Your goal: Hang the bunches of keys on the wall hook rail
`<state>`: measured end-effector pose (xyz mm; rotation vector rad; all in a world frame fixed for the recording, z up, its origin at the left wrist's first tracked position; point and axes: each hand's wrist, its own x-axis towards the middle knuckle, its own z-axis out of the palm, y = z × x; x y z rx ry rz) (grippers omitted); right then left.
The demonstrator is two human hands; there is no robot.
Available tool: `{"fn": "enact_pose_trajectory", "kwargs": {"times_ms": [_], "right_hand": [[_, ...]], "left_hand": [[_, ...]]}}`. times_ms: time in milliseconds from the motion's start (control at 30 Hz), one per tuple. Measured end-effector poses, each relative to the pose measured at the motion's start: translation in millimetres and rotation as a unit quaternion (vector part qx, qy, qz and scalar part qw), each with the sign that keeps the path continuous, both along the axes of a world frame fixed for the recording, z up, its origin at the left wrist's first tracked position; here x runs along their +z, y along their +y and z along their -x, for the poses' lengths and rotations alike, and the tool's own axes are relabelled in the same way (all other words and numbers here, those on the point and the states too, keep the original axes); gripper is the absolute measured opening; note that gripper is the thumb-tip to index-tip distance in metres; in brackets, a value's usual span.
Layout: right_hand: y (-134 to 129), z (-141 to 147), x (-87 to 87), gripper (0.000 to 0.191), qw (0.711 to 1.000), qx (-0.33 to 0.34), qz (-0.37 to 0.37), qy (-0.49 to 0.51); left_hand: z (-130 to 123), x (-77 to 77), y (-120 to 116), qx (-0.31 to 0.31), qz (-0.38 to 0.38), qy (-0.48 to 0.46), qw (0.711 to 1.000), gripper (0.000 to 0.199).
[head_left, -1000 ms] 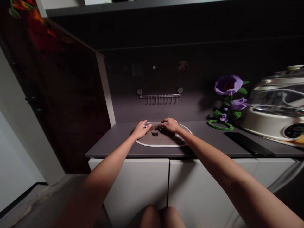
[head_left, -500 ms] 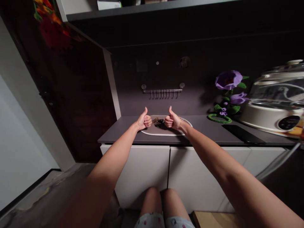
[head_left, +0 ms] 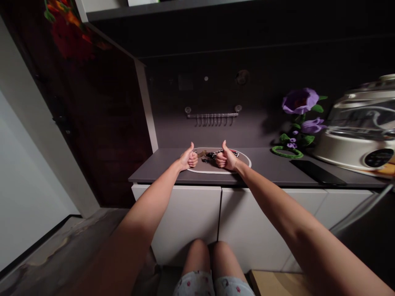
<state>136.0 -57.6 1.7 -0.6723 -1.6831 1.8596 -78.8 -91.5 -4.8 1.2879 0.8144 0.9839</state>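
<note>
Both my arms reach forward over the counter. My left hand (head_left: 189, 158) is a closed fist with its thumb pointing up, and nothing shows in it. My right hand (head_left: 226, 158) makes the same thumb-up fist, also holding nothing. Beneath and behind them lies an oval mat (head_left: 212, 167) with a white rim. Small items rest on the mat between the hands: a brown strip (head_left: 202, 153) by the left fist and a cluster of dark and metallic pieces (head_left: 211, 155) partly covered by the right fist. Their exact kind is too small to tell.
A hook rail (head_left: 212, 115) hangs on the back wall. On the right stand purple fabric flowers (head_left: 300, 101), a black phone-like slab (head_left: 317, 172) and a cream appliance with a clear cover (head_left: 348, 142). White cabinet doors (head_left: 179, 213) lie below; a shelf (head_left: 185, 10) overhangs.
The camera view has shifted slightly, so the scene sits a little higher and to the right. Both hands keep their thumb-up fists, slightly lower against the mat, showing more of the items.
</note>
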Motion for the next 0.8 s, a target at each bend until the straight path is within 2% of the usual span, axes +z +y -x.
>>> {"fn": "enact_pose_trajectory", "kwargs": {"times_ms": [133, 267, 333, 400, 500, 667, 800], "right_hand": [[5, 12, 9.0, 0.064, 0.995, -0.059, -0.069, -0.03], [18, 35, 19.9, 0.052, 0.97, -0.169, -0.171, -0.041], [28, 48, 23.6, 0.041, 0.941, -0.24, -0.232, -0.058], [38, 60, 24.8, 0.031, 0.899, -0.312, -0.292, -0.094], [52, 74, 21.4, 0.022, 0.841, -0.381, -0.357, -0.143], [67, 83, 4.0, 0.024, 0.797, -0.386, -0.433, -0.166], [72, 82, -6.2, 0.021, 0.768, -0.329, -0.501, -0.227]], "left_hand": [[3, 10.8, 7, 0.052, -0.074, 0.038, 0.995, 0.053], [6, 25.5, 24, 0.181, -0.189, 0.101, 0.96, 0.035], [9, 30.5, 36, 0.246, -0.238, 0.154, 0.927, 0.027], [11, 32.2, 48, 0.294, -0.285, 0.216, 0.886, 0.019], [16, 27.7, 66, 0.332, -0.336, 0.304, 0.828, 0.011], [24, 8.2, 83, 0.329, -0.387, 0.394, 0.766, 0.015], [30, -3.2, 85, 0.287, -0.394, 0.47, 0.735, 0.019]]}}
